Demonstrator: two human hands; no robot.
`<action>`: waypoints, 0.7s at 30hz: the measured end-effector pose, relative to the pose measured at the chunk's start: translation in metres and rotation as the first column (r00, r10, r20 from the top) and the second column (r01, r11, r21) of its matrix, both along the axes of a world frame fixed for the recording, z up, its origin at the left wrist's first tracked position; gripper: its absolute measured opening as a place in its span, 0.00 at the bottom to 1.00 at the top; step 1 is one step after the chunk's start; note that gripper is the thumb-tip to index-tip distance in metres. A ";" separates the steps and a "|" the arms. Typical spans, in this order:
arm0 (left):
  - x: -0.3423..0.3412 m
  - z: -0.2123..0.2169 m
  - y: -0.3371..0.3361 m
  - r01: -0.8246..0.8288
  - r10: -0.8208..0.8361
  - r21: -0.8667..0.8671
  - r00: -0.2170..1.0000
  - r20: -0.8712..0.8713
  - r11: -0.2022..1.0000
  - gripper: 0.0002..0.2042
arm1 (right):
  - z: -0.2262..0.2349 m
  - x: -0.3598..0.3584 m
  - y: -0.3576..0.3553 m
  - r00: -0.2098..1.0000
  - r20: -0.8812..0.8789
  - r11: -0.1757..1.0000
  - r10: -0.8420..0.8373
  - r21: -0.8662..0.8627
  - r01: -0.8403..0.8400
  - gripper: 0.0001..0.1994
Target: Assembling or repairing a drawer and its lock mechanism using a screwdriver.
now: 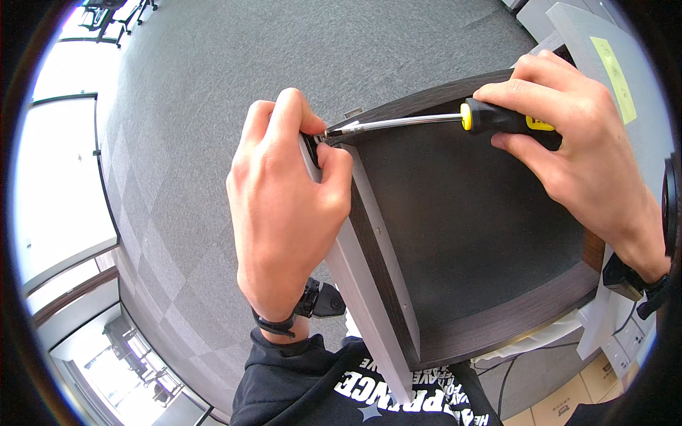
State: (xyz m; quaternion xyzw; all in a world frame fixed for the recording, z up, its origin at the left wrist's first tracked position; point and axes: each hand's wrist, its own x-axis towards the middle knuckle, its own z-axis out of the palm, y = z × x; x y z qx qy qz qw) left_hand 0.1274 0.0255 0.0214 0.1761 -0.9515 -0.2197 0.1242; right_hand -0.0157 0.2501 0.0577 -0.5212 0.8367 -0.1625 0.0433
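Note:
My right hand (568, 121) is wrapped round the black and yellow handle of a screwdriver (412, 122), whose long metal shaft points left. The shaft's tip meets a small metal fitting at the far left corner of a dark wooden drawer (476, 213). At that same corner my left hand (291, 184) is closed, thumb and fingers pinching the top of the drawer's grey front panel (359, 291). Whatever small part sits between those fingers is mostly hidden. Screw heads dot the light strip (379, 228) along the inside of the panel.
Grey carpet (192, 142) spreads beyond the drawer. To the right stands a grey cabinet panel (593, 64) with a yellow-green paper strip (614, 79) on it. Cardboard boxes (568, 401) and a dark cable (506, 387) lie at the lower right. White cabinets (71, 177) line the left.

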 end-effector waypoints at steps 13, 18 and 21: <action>0.002 -0.002 0.000 0.004 -0.004 0.020 1.000 -0.019 1.000 0.07 | -0.001 0.002 0.001 1.000 0.015 1.000 0.015 -0.006 -0.015 0.18; 0.003 -0.003 -0.001 0.013 -0.013 0.030 1.000 -0.012 0.999 0.07 | -0.003 0.002 0.000 1.000 0.014 1.000 0.017 -0.009 -0.017 0.18; 0.003 -0.003 -0.001 0.010 -0.010 0.030 1.000 -0.008 0.999 0.08 | -0.003 0.002 0.000 1.000 0.012 1.000 0.022 -0.008 -0.022 0.18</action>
